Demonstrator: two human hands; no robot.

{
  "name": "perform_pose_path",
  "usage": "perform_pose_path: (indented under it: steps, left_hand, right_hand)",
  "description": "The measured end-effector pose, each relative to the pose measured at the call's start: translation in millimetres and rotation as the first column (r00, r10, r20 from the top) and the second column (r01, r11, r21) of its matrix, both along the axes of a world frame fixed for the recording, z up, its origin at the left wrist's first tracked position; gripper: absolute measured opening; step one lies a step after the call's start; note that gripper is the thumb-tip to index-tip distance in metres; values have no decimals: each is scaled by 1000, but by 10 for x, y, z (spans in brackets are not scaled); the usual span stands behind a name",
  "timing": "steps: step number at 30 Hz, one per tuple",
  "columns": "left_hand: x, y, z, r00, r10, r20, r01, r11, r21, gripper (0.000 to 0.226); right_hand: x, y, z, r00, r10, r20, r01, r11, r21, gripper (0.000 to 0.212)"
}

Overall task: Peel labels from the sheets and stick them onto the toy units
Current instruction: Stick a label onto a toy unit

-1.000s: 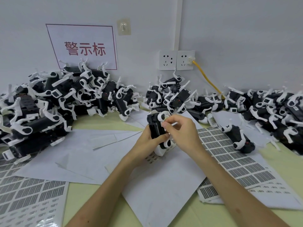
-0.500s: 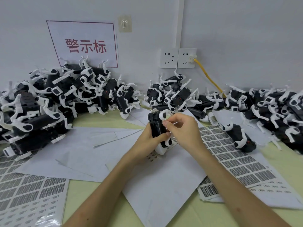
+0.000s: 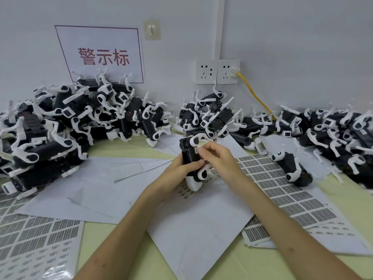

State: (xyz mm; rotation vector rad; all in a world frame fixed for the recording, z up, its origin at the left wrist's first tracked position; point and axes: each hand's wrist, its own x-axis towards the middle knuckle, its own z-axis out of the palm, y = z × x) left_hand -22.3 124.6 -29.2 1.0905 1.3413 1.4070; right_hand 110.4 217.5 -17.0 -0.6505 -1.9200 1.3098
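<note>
Right hand (image 3: 219,158) has moved in since a second ago and now pinches a small label (image 3: 196,148) onto the black body of the toy unit (image 3: 188,158), which left hand (image 3: 179,170) grips upright over the label sheets (image 3: 282,190) on the worktop (image 3: 125,147); label looks placed, probably needs a rub-down.

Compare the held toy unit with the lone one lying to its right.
The held toy unit stands upright, gripped by the left hand, right hand pinching a label on it; the lone toy unit lies flat, untouched, on paper sheets. Both are black and white.
</note>
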Motion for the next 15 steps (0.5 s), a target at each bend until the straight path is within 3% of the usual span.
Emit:
perform_pose_path:
  steps: [5,10,15]
  left_hand:
    - [1,-26,-3,996,-84,-13,83,996,-41,48]
    - [-24,-73,49,970,-220,98,226,973,-52,47]
    - [-15,-102,94,968,-231,97,235,971,-34,49]
  right_hand:
    - [8,-4,-7,996,77,-33,-77,997,-8,36]
    - [41,-10,8,981,162,-103,-173,979,-109,34]
    - [43,-61,41,970,200,-138,-216,970,-111,30]
